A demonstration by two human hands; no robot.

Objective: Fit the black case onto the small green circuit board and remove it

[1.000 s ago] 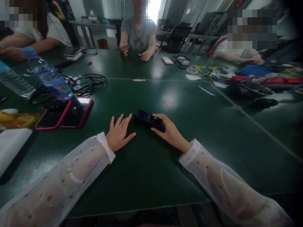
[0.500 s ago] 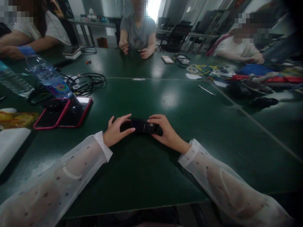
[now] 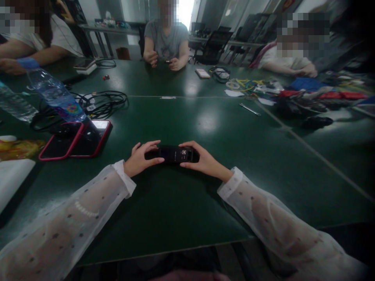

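Note:
A small black device with a lit screen is held sideways just above the dark green table. My left hand grips its left end with thumb and fingers curled round it. My right hand grips the right end the same way. Both arms wear sheer white dotted sleeves.
Two red-cased phones lie to the left, beside a plastic water bottle and black cables. A white pad sits at the far left edge. Three other people sit round the table; tools and coloured cables clutter the right.
My left hand lifted off the table and took hold of the device's left end. The device turned from angled to level between both hands.

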